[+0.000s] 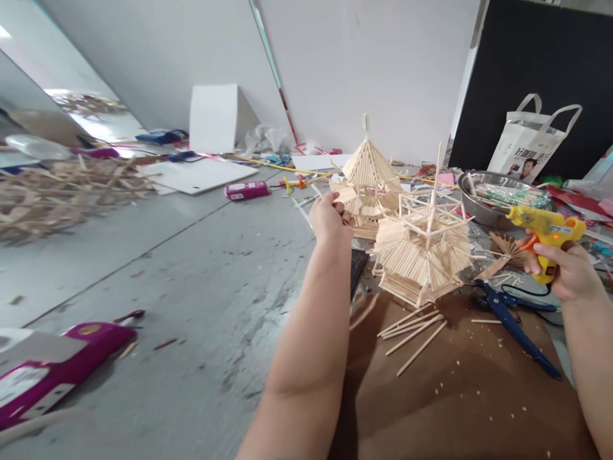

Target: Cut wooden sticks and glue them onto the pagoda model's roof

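My right hand [569,271] is wrapped round the grip of a yellow hot glue gun [546,233] with an orange trigger, its nozzle pointing left. My left hand [330,220] is reached forward with curled fingers. Pale thin sticks [302,209] show beside it, but I cannot tell what its fingers hold. Just right of that hand stands a wooden stick pavilion [368,166] with a pointed roof. Nearer to me is a second stick model [424,255], with an open frame and an upright stick on top. Several loose sticks [414,332] lie on the brown sheet [431,409].
Blue pliers [517,326] lie at the right, near a metal bowl [483,207] of packaged sticks. A white bag [531,144] stands behind. Purple devices [246,190] rest on the grey floor. At the left is a blurred wooden stick pile [71,198].
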Available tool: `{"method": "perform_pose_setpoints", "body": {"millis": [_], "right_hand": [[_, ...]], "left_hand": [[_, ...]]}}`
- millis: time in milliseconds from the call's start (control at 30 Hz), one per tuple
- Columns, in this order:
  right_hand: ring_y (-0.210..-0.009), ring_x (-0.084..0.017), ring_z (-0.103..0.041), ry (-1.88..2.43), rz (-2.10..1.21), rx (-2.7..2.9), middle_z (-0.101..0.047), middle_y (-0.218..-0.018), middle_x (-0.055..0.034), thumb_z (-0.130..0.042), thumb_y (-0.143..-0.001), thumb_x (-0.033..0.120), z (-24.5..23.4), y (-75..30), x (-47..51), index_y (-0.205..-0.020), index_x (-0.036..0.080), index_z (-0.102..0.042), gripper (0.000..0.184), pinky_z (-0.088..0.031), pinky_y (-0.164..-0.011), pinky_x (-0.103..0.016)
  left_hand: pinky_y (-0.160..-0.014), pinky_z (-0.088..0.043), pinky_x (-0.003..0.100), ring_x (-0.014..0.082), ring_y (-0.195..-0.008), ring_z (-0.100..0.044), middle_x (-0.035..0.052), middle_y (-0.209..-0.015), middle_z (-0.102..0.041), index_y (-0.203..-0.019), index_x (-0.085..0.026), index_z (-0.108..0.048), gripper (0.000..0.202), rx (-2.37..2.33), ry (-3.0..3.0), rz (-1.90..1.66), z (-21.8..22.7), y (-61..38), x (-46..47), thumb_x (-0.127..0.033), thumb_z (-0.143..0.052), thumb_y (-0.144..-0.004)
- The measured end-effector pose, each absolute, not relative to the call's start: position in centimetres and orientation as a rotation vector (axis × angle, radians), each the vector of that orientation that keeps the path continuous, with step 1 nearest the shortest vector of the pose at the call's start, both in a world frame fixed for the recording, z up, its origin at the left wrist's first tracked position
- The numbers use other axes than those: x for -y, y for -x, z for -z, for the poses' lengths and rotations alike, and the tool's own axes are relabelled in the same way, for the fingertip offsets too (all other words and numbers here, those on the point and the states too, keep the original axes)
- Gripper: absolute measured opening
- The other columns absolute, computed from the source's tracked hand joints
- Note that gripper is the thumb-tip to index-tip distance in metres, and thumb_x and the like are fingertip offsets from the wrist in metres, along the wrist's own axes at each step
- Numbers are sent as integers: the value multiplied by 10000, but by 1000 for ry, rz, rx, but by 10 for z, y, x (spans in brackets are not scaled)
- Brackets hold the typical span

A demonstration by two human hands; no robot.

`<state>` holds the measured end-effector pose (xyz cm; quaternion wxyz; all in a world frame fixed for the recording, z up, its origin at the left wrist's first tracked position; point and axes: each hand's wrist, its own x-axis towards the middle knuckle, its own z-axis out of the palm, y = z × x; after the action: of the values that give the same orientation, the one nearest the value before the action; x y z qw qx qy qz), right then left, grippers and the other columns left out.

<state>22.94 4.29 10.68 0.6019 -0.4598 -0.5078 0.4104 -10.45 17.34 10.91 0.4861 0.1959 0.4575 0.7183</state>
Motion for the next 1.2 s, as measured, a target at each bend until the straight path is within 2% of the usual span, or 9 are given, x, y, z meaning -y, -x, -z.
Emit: {"method": "perform_pose_setpoints", "body": {"millis": [100, 267, 433, 533, 700, 867, 1200], "right_hand": [[-373, -80, -472, 1062, -967, 1153, -650, -757, -21, -634, -642, 186, -101, -232, -44, -726, 175, -630, 84, -389, -413, -263], [-363, -83, -470, 1041, -978, 1118, -651, -756, -19, -646, -629, 187, -95, -234, -45, -758, 182, -634, 131, -380, -399, -265], [-345, -79, -460, 1038, -988, 1080, -655, -736, -13, -667, -597, 198, -95, -233, -44, -744, 179, -635, 152, -369, -385, -257], [-345, -82, -463, 1032, -1001, 1079, -662, -755, -19, -661, -600, 186, -94, -233, -45, -723, 175, -626, 128, -373, -390, -262], [-353, -88, -466, 1016, -1010, 1080, -665, -754, -18, -644, -622, 171, -95, -234, -45, -802, 203, -620, 185, -381, -398, -268], [-351, -83, -455, 978, -1035, 1082, -665, -766, -16, -635, -624, 168, -96, -234, -43, -853, 219, -615, 235, -365, -375, -257], [-345, -84, -459, 987, -1064, 1080, -662, -751, -4, -635, -616, 168, -97, -232, -42, -848, 232, -615, 242, -379, -376, -260]], "left_hand": [[-385, -260, 166, 25, -347, -307, -77, -532, -351, -790, -213, -440, 67, -1207, -294, -1789, -93, 105, -183, -228, -375, -799], [-485, -355, 179, 48, -474, -417, -36, -659, -418, -842, -228, -472, 135, -1268, -175, -1849, -79, 102, -191, -281, -347, -836], [-572, -418, 231, 109, -616, -535, 9, -727, -491, -875, -250, -491, 137, -985, -180, -1773, -76, 106, -197, -310, -384, -814], [-651, -444, 281, 153, -744, -559, 21, -816, -528, -878, -261, -511, 124, -876, -162, -1801, -76, 108, -197, -317, -439, -795], [-751, -434, 351, 211, -919, -521, 27, -947, -544, -815, -237, -524, 79, -858, -139, -1791, -80, 110, -197, -288, -508, -757], [-755, -430, 355, 213, -893, -517, 39, -922, -552, -847, -230, -537, 119, -794, -144, -1798, -89, 115, -196, -306, -509, -760], [-755, -434, 309, 145, -773, -521, 22, -821, -527, -840, -240, -607, 155, -654, -282, -1804, -108, 119, -187, -348, -559, -740]]}}
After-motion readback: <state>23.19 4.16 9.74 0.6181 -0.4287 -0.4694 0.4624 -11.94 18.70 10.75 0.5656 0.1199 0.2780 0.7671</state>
